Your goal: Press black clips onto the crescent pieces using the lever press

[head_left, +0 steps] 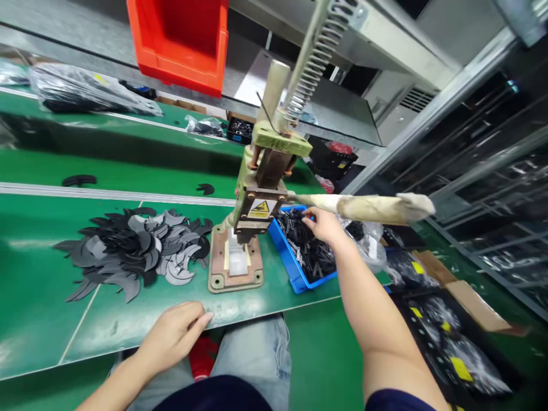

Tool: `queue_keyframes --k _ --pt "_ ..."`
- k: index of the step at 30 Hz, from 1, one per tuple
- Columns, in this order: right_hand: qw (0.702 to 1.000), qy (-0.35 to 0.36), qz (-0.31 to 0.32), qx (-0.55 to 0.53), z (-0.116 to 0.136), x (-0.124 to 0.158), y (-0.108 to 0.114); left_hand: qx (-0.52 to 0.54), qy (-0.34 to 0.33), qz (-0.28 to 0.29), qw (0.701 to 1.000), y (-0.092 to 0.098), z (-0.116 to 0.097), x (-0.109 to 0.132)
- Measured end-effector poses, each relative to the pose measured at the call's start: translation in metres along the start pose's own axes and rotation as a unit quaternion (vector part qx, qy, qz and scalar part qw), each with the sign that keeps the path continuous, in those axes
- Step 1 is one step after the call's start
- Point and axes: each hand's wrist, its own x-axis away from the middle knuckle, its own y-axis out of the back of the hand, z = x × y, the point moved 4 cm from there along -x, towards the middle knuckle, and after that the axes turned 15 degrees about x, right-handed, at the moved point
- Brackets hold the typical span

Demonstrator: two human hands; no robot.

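My right hand (pixel 324 226) reaches over a blue bin (pixel 286 255) filled with small black plastic parts (pixel 314 260). Its thumb and forefinger pinch together among them, on what looks like one of these parts. At the front edge of the table my left hand (pixel 175 331) rests with curled fingers; whatever may be inside them is hidden. Between the hands stands a green hand press (pixel 261 200) with a pale block (pixel 237 261) on its base. The press's wrapped lever (pixel 372 208) sticks out to the right above my right forearm. Left of the press lies a pile of curved grey and black pieces (pixel 141 245).
An orange-red bin (pixel 182 77) hangs above the back of the green table (pixel 29 228). Bagged parts (pixel 89 88) lie at the back left. On the right are plastic bags (pixel 372 248), an open carton (pixel 475 305) and a black tray of bagged parts (pixel 432 359).
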Motion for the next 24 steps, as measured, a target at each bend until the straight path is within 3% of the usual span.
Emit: queue_keyframes --k 4,7,14,24 --pt "0.999 0.023 0.048 -0.014 -0.009 0.056 -0.004 0.001 0.033 0.001 0.999 -0.002 0.003 0.002" --pt "0.998 0.036 0.054 -0.021 -0.001 0.074 -0.014 0.004 0.047 -0.003 0.999 -0.002 0.003 0.002" --pt "0.998 0.045 0.046 0.024 0.028 0.068 -0.038 -0.008 0.053 -0.011 0.999 0.0 -0.003 0.001" --pt "0.995 -0.019 0.03 0.092 0.044 0.064 -0.042 -0.005 0.043 -0.006 0.999 0.0 -0.006 0.001"
